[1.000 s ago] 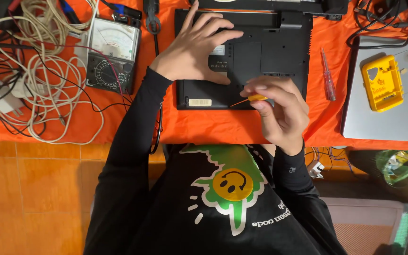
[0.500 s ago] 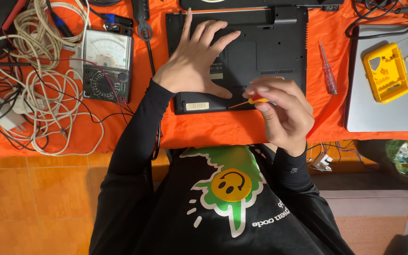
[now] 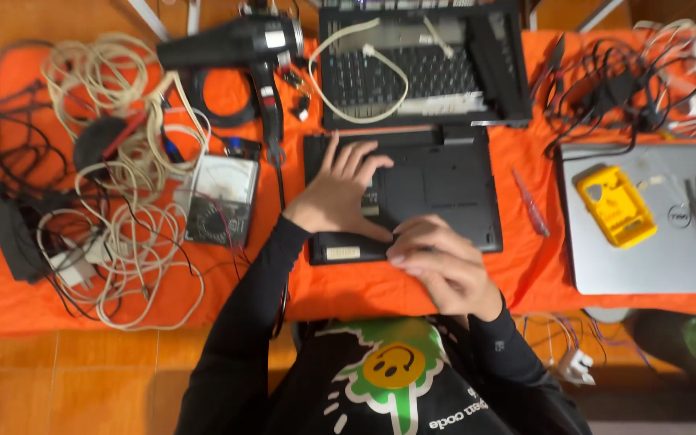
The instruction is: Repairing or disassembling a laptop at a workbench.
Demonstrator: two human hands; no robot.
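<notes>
A black laptop base [image 3: 445,181] lies upside down on the orange cloth [image 3: 364,294]. My left hand [image 3: 338,197] rests flat on its left part, fingers spread, holding nothing. At the base's front edge, my right hand [image 3: 445,270] has its fingers curled and pinched together. The small orange-handled screwdriver it held in the earlier frames is hidden under those fingers. Both my sleeves are black.
An open, partly stripped laptop [image 3: 420,68] sits behind the base. On the left are a black heat gun [image 3: 235,44], an analogue meter [image 3: 219,197] and white cable tangles [image 3: 122,201]. On the right are a red screwdriver [image 3: 532,203] and a silver laptop [image 3: 646,258] bearing a yellow case [image 3: 615,205].
The view has tilted up, so more of the far side shows. My right hand slid left along the base's front edge and now covers the orange screwdriver. The left hand stays flat.
</notes>
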